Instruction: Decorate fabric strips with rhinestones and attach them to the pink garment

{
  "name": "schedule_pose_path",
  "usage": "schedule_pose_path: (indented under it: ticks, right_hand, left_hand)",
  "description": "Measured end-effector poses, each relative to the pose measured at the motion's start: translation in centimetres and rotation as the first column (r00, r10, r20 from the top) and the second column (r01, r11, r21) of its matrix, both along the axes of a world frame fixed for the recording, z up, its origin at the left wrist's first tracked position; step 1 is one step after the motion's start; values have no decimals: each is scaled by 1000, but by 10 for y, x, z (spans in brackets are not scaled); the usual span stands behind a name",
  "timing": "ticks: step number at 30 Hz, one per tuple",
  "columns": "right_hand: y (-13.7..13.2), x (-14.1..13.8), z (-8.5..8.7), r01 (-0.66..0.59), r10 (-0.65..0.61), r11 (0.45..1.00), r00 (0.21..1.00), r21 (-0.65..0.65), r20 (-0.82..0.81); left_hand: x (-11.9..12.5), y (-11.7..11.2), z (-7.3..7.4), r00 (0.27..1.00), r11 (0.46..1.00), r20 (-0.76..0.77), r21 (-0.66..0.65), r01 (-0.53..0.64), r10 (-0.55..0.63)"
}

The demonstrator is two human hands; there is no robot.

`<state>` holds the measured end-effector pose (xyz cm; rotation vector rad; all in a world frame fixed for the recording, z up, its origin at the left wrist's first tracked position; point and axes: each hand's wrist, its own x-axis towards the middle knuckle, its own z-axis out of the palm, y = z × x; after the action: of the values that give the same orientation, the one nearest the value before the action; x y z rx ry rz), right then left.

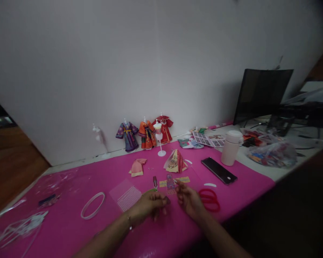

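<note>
My left hand (150,206) is closed in a pinch, with a small dark purplish piece (166,200) at its fingertips; its exact kind is too blurred to tell. My right hand (188,199) has its fingers curled together beside small patterned paper or cloth pieces (171,182), and what its fingertips hold, if anything, cannot be made out. Just beyond my left hand lies a small pointed tool (155,182). A sheet of small beads (129,197) sits left of that hand. Red-handled scissors (210,200) lie close to the right wrist.
Miniature robes (127,135) on stands line the wall, beside a bare doll stand (158,134). A pink garment (137,167) and a folded skirt (175,161) lie nearer. On the right are a phone (219,170), a bottle (230,148) and a monitor (263,95). A white ring (93,206) lies left.
</note>
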<state>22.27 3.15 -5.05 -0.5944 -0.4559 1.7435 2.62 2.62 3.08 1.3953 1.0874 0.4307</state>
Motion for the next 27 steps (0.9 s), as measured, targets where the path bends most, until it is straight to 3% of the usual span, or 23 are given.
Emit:
schedule_pose_path:
  ticks: [3, 7, 10, 12, 15, 17, 19, 22, 27]
  right_hand:
    - [-1, 2, -2, -13, 13, 1000, 1000, 9, -17]
    - [-2, 4, -4, -94, 96, 995, 995, 38, -41]
    - [-2, 5, -2, -200, 206, 976, 977, 82, -61]
    - [-3, 5, 2, -282, 292, 952, 954, 118, -74]
    - [-6, 4, 7, -398, 415, 903, 906, 162, -88]
    - [-10, 2, 11, -462, 484, 867, 870, 185, -95]
    - [-14, 0, 13, -513, 540, 834, 835, 205, -104]
    - [-18, -5, 15, -558, 593, 798, 795, 227, -127]
    - [-25, -15, 13, -582, 625, 776, 760, 243, -179]
  left_hand:
    - [-2, -2, 6, 988, 991, -114, -98, 94, -105]
    - [-16, -8, 10, 955, 984, -264, -152, 95, -133]
    - [-26, -15, 14, 931, 997, -361, -76, 27, -52]
    - [-30, -20, 17, 920, 995, -384, 82, -55, 82]
    - [-29, -26, 17, 912, 916, -285, 355, -186, 295]
    - [-24, -27, 14, 912, 851, -171, 454, -263, 373]
    - [-16, -27, 9, 911, 816, -61, 471, -334, 408]
    - [-6, -26, -2, 905, 807, 79, 426, -409, 417]
    - [0, -34, -12, 877, 758, 258, 442, -480, 405]
